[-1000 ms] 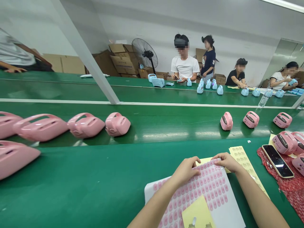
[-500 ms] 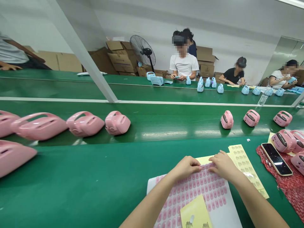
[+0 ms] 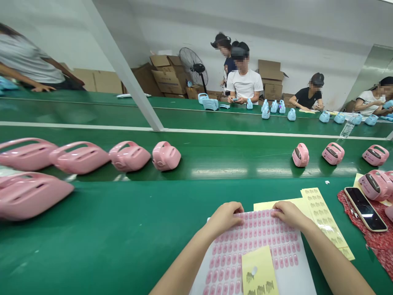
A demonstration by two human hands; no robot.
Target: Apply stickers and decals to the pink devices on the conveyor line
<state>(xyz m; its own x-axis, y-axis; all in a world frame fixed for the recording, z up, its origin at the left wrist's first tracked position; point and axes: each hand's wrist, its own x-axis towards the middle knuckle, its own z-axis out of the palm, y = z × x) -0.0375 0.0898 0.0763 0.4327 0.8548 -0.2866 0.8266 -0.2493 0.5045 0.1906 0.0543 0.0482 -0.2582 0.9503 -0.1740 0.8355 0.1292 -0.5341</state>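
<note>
A large white sheet of pink oval stickers (image 3: 225, 260) lies in front of me. My left hand (image 3: 226, 217) pinches its far edge toward the left, fingers closed on it. At the far right corner my right hand (image 3: 288, 214) grips the same edge between thumb and fingers. On top of the sheet rests a smaller yellow label sheet (image 3: 259, 268) with dark print and one pale oval spot. Yellow label strips (image 3: 325, 219) lie on the green table just beyond and right of my right hand.
Pink plastic cases with handles (image 3: 130, 155) stand along the left and right. A phone (image 3: 365, 209) lies on red bubble wrap (image 3: 357, 227) at right. Across the bench, co-workers (image 3: 244, 84) handle light blue cases (image 3: 291, 114). A white post (image 3: 125, 69) rises at left.
My left hand has shifted left along the sheet's far edge, so the hands are farther apart. The view has turned slightly left. A person behind the far bench now stands more in sight.
</note>
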